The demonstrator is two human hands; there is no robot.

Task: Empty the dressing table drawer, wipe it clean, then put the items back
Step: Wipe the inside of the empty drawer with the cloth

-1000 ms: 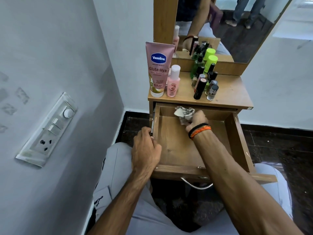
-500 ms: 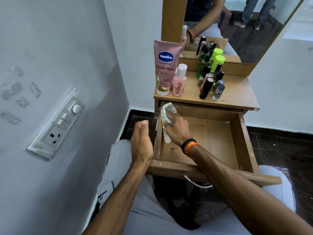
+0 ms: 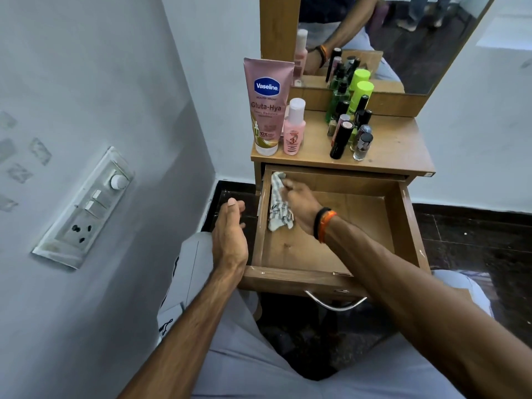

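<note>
The wooden drawer [image 3: 403,226] of the dressing table stands pulled out, with nothing in it but the cloth. My right hand [image 3: 299,205] presses a checked white cloth [image 3: 277,207] against the inside of the drawer's left wall. My left hand [image 3: 230,237] hovers just outside that left wall with its fingers straight, holding nothing. On the table top stand a pink Vaseline tube [image 3: 266,108], a small pink bottle [image 3: 294,128] and several small cosmetic bottles [image 3: 349,131].
A mirror [image 3: 388,38] rises behind the table top. A grey wall with a switch panel [image 3: 86,208] is close on the left. The drawer's metal handle [image 3: 335,303] hangs over my lap. Dark floor tiles [image 3: 475,240] lie to the right.
My right hand has carried the cloth from the drawer's back edge to its left inner wall. My left hand has let go of the drawer's left side and opened.
</note>
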